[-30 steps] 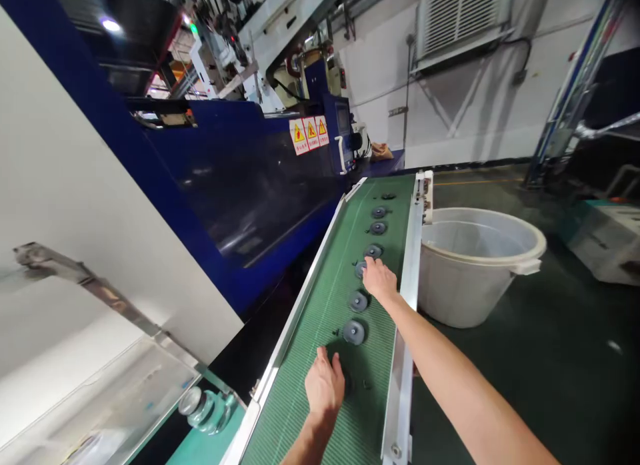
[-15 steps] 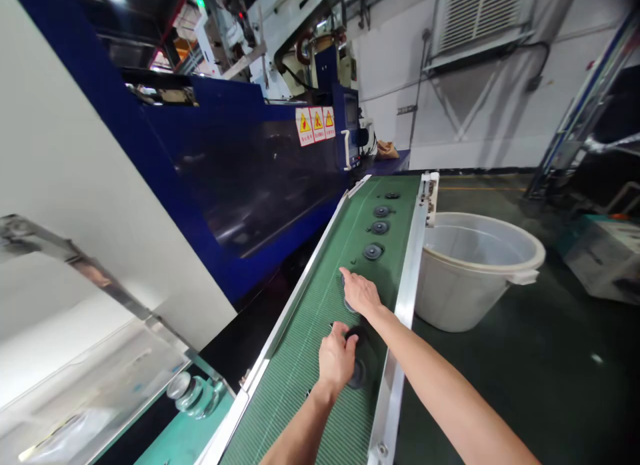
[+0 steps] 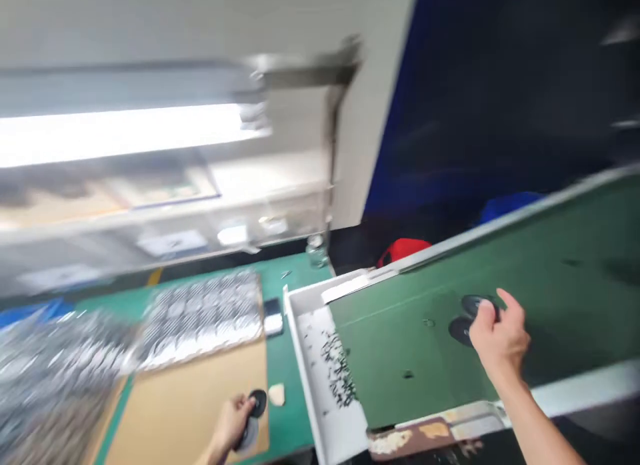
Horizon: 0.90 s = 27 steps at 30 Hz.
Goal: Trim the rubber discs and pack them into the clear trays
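Observation:
My left hand (image 3: 233, 420), low in the view over the cardboard sheet (image 3: 190, 392), pinches a black round disc-shaped part (image 3: 258, 402). A second disc, partly blurred, shows just below it by the same fingers. Over the green conveyor belt (image 3: 400, 325), my right hand (image 3: 504, 338) has its thumb on a black disc (image 3: 475, 305), its index finger raised. Another black disc (image 3: 460, 331) overlaps that one's lower left side; the other fingertips are hidden. Small dark bits (image 3: 409, 374) lie on the belt.
A white tray (image 3: 345, 432) at the belt's end holds many small black pieces. Left of it, silvery pocketed packaging (image 3: 205, 312), a dark phone-like object (image 3: 273, 316) and a glass jar (image 3: 316, 250) stand on the green tabletop (image 3: 285, 372). A lit lamp (image 3: 120, 135) hangs above.
The view has swung left from the belt's far end to the tabletop. My left hand has left the belt carrying discs over the cardboard; my right hand remains over the belt, now at discs.

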Each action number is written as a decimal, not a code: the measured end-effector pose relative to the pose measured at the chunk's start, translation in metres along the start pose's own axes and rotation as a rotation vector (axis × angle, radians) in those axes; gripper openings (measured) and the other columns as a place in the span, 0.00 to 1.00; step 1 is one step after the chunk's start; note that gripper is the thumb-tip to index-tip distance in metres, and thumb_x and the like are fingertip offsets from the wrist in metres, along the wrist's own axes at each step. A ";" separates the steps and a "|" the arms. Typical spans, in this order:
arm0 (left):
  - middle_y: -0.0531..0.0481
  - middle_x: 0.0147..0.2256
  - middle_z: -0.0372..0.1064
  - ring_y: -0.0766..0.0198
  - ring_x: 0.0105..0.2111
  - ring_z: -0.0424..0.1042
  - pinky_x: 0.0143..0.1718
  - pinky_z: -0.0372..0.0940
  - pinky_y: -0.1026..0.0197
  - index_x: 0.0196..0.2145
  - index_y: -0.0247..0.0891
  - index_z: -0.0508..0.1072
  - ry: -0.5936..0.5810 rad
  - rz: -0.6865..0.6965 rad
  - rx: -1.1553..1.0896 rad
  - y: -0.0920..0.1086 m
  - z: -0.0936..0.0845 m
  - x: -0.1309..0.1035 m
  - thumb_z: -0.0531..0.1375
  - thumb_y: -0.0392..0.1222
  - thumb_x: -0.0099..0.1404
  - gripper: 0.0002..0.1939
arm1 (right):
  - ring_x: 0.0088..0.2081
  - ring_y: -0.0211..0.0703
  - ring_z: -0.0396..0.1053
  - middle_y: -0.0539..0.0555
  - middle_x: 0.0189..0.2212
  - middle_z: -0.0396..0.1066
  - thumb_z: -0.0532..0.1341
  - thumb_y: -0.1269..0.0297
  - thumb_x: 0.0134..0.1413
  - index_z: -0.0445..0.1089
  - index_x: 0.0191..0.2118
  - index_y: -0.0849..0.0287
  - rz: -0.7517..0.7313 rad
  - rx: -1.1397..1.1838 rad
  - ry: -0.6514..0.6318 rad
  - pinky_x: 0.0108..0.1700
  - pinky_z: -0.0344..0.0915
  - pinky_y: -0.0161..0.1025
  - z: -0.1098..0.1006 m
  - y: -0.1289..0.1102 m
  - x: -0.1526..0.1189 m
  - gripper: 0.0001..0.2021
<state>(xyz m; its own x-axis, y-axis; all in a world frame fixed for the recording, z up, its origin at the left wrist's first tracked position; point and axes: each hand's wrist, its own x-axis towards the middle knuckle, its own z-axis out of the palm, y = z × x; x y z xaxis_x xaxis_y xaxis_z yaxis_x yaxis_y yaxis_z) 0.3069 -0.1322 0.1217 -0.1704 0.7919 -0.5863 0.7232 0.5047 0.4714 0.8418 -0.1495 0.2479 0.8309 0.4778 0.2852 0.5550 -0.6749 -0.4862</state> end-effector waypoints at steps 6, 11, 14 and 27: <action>0.49 0.38 0.74 0.62 0.34 0.75 0.37 0.73 0.56 0.43 0.34 0.74 0.008 -0.267 -0.007 -0.187 -0.074 0.061 0.61 0.50 0.72 0.14 | 0.41 0.52 0.76 0.64 0.48 0.76 0.45 0.53 0.68 0.66 0.61 0.62 -0.295 0.208 -0.640 0.42 0.72 0.42 0.133 -0.126 -0.315 0.26; 0.46 0.45 0.74 0.58 0.41 0.76 0.42 0.74 0.52 0.49 0.35 0.74 -0.071 -0.148 -0.060 -0.256 -0.091 0.132 0.61 0.49 0.72 0.16 | 0.50 0.49 0.74 0.59 0.53 0.73 0.55 0.53 0.73 0.67 0.60 0.59 -0.323 0.118 -0.924 0.53 0.72 0.49 0.254 -0.210 -0.507 0.19; 0.44 0.48 0.73 0.57 0.43 0.75 0.45 0.74 0.50 0.51 0.35 0.73 -0.150 -0.044 -0.089 -0.277 -0.092 0.172 0.62 0.48 0.72 0.16 | 0.55 0.52 0.70 0.60 0.59 0.67 0.61 0.54 0.71 0.66 0.61 0.58 -0.270 -0.025 -0.909 0.57 0.70 0.55 0.306 -0.236 -0.560 0.20; 0.46 0.44 0.75 0.58 0.43 0.75 0.47 0.72 0.49 0.47 0.36 0.75 0.083 0.057 -0.146 -0.319 -0.141 0.224 0.60 0.50 0.72 0.14 | 0.48 0.48 0.73 0.58 0.53 0.70 0.63 0.56 0.70 0.68 0.58 0.59 -0.514 -0.350 -0.982 0.50 0.74 0.50 0.326 -0.232 -0.571 0.18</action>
<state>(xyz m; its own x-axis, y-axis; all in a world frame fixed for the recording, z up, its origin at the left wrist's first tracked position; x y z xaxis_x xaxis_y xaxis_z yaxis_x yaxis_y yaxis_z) -0.0567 -0.0677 -0.0671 -0.1912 0.8434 -0.5021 0.6293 0.4979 0.5967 0.2257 -0.0830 -0.0716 0.2013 0.8674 -0.4551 0.9260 -0.3200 -0.2003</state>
